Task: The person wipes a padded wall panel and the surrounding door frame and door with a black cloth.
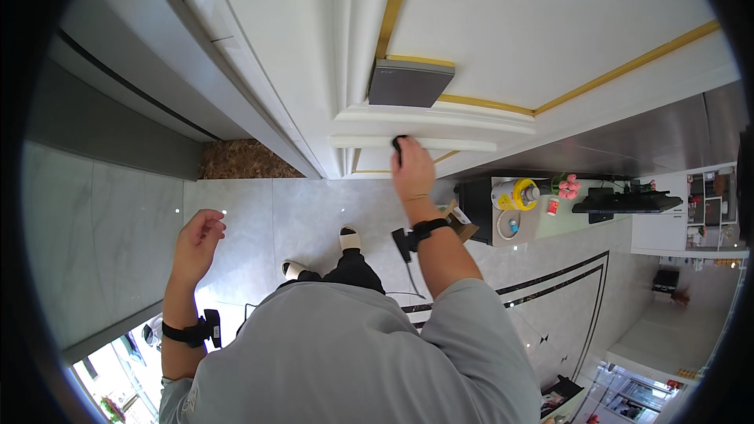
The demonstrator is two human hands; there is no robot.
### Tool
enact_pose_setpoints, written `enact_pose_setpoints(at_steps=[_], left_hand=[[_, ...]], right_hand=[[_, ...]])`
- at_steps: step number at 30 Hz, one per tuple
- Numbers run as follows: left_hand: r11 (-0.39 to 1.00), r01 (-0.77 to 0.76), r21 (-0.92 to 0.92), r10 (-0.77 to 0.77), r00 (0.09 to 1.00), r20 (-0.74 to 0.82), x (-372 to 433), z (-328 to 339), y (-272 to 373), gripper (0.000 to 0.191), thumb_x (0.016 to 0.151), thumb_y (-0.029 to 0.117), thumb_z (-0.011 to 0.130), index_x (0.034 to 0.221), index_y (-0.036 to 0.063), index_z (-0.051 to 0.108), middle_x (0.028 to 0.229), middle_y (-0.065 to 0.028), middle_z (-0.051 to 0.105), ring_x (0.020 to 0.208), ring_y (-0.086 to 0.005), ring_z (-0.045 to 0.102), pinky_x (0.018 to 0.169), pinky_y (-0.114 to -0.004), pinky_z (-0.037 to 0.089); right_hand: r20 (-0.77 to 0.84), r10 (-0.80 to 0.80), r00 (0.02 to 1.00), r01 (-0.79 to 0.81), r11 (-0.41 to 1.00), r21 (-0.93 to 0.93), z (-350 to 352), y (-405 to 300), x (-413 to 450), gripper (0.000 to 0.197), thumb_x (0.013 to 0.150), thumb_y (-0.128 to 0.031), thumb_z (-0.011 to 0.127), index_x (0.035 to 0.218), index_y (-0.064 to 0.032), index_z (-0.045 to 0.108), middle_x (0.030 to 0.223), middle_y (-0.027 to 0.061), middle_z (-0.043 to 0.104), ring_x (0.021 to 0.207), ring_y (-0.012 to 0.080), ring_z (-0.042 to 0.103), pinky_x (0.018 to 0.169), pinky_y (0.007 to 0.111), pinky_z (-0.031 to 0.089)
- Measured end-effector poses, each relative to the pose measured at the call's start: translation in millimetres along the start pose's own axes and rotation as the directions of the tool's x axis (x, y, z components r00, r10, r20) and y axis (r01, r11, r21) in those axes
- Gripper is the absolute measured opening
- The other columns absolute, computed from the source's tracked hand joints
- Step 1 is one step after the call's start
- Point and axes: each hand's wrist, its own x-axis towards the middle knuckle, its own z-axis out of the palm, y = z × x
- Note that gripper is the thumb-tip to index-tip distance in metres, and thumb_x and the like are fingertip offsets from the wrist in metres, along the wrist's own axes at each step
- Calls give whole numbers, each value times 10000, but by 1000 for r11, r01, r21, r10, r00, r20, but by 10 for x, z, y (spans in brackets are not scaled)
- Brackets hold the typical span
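My right hand [413,169] reaches up to the white panelled wall [548,6] with gold trim. Its fingers are closed on a small black object [397,144], mostly covered by the hand, against a narrow white ledge or moulding [465,145]. Just above it, a dark grey square box [411,83] projects from the panelling. My left hand [199,244] hangs in the air at the left, fingers loosely curled and holding nothing. It is nearest to the grey marble-look wall [118,218]. Both wrists wear black straps with small devices.
At the right stands a long cabinet [480,212] bearing a yellow-and-white can [511,195], a round tray [508,225], pink flowers [568,186] and a black flat screen [624,202]. A cardboard box [462,225] sits beside it. A doorway sill [250,160] of brown stone lies left.
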Motion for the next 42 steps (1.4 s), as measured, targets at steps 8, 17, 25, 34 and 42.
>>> enact_pose_setpoints(at_steps=[8, 17, 25, 34, 42], left_hand=[[994, 23, 110, -23, 1000, 6, -57, 58, 106, 148, 1002, 87, 586, 1130, 22, 621, 920, -51, 677, 820, -127, 647, 772, -264, 515], [999, 45, -21, -46, 997, -56, -269, 66, -286, 190, 934, 29, 590, 1119, 18, 634, 880, -55, 687, 809, -130, 651, 735, -265, 519], [996, -5, -88, 0, 998, -57, -375, -68, -496, 168, 961, 39, 588, 1121, 8, 630, 888, -64, 685, 809, -138, 654, 741, -271, 523], [948, 16, -319, -57, 991, -120, -681, -525, -647, 170, 1015, 117, 572, 1128, 1, 624, 929, -89, 681, 840, -162, 658, 787, -294, 527], [908, 33, -418, -148, 958, -246, -1150, -1002, -1250, 184, 1008, 107, 526, 1136, 23, 628, 945, -75, 678, 841, -157, 658, 758, -288, 506]], right_hand=[[-251, 396, 883, -452, 860, -237, -762, 1424, 140, 269, 893, -162, 657, 1152, -90, 666, 1194, 125, 671, 1025, 365, 654, 860, 469, 539], [-183, 172, 968, -206, 960, -187, -97, 59, 58, 341, 908, -253, 646, 1142, -5, 651, 1113, 176, 671, 904, 394, 655, 786, 499, 544], [-198, 249, 948, -277, 953, -126, 524, -1242, 149, 246, 892, -223, 660, 1044, -30, 667, 1020, 151, 649, 852, 360, 651, 733, 473, 542], [210, 199, 957, -273, 866, 420, 715, -2350, -181, 258, 861, -310, 729, 971, -77, 739, 979, 125, 706, 865, 346, 685, 765, 422, 556], [273, 269, 924, -382, 702, 601, 101, -2448, 298, 307, 859, -259, 781, 1068, -46, 711, 1024, 147, 708, 943, 275, 690, 831, 371, 541]])
